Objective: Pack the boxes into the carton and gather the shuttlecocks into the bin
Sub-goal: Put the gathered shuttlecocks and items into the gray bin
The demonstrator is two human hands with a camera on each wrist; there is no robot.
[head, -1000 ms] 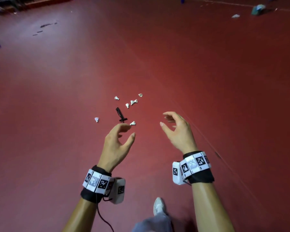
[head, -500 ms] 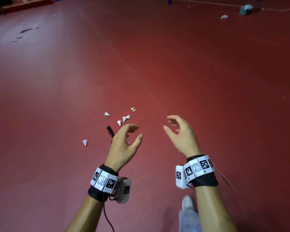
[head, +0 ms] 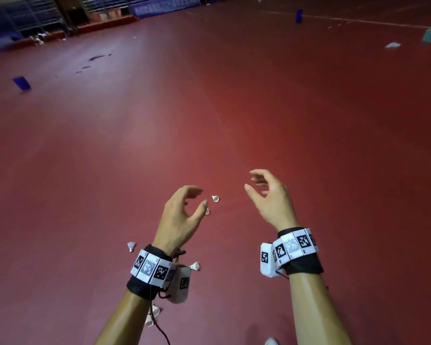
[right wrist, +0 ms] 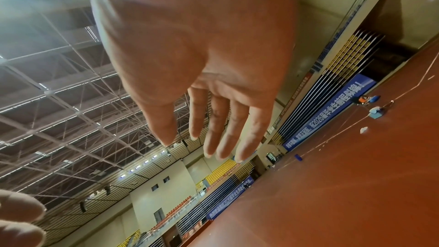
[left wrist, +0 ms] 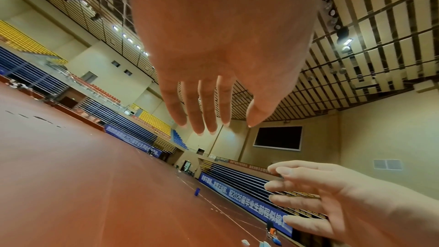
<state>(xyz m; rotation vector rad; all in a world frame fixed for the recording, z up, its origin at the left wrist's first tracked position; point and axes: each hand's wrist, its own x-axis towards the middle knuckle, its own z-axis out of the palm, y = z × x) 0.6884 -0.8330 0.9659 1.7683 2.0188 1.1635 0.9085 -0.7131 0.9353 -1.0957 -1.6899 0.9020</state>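
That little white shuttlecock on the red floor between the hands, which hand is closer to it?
Left. The left hand has its thumb tip just beside the shuttlecock in the head view. The right hand is farther off on its other side. Both hands are empty, above the floor.

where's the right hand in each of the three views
Head: right hand right of centre, fingers loosely curled, empty.
Left wrist: lower right corner, fingers pointing left.
Right wrist: fills upper centre, fingers pointing down.
Shared landmark: small blue box on the red floor.
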